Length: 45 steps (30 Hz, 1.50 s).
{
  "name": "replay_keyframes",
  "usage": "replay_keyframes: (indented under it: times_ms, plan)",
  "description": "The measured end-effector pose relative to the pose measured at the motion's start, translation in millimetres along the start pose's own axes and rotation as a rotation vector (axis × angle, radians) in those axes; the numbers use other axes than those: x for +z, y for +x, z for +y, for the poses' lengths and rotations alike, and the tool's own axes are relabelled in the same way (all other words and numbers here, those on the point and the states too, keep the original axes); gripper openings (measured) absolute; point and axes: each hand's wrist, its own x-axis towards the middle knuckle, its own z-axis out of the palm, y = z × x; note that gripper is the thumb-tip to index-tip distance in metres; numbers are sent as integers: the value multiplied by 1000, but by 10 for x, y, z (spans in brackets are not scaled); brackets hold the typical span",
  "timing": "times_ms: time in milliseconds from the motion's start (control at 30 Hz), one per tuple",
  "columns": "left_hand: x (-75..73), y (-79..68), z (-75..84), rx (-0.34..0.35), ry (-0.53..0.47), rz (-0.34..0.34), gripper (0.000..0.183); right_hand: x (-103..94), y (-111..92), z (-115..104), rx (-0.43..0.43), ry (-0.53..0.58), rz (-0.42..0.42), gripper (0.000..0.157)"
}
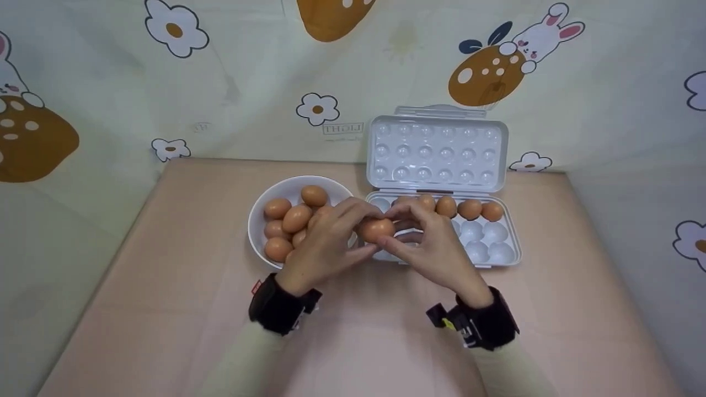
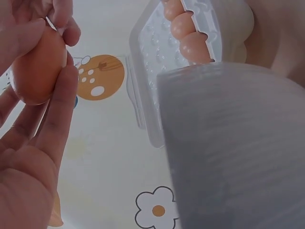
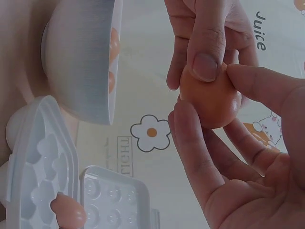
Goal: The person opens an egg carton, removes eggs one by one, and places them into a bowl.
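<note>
A brown egg (image 1: 376, 230) is between both hands, above the near left part of a white egg carton (image 1: 517, 251). My left hand (image 1: 322, 248) holds it from the left, partly covering a white bowl (image 1: 287, 184) of brown eggs. From the other side my right hand (image 1: 441, 253) holds the same egg, fingers curved about it. In the right wrist view, the left thumb (image 3: 206, 67) presses on top of the egg (image 3: 212, 102). Several eggs (image 1: 470, 209) sit in the carton's far row; my right hand hides part of that row.
The carton's lid (image 1: 437, 151) stands open against the back, its inside dimpled. A pink cloth (image 1: 182, 248) covers the table. Behind it hangs a pale sheet (image 1: 248, 82) printed with flowers and rabbits. Bowl and carton stand close side by side.
</note>
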Motion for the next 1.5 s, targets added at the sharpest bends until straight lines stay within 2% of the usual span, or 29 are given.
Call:
replay_keyframes:
  times_ms: [167, 500, 633, 833, 1100, 1300, 1500]
  plan:
    - [-122, -27, -56, -69, 12, 5, 42, -23, -14, -3, -14, -38, 10, 35]
    - [-545, -162, -317, -275, 15, 69, 46, -59, -38, 26, -57, -67, 27, 39]
    - [-695, -234, -431, -330, 44, 64, 45, -92, -41, 44, -65, -74, 37, 39]
    - [-835, -351, -593, -419, 38, -3, 43, -129, -40, 55, -72, -77, 42, 40]
    - [-921, -446, -746, -550, 34, -148, 39, -137, -33, 59, -77, -91, 40, 38]
    - [-916, -484, -788, -590, 8, -224, 43, -148, -42, 70, -89, -101, 42, 37]
    - [-926, -514, -801, -593, 44, -266, 40, -153, -53, 88, -85, -94, 37, 37]
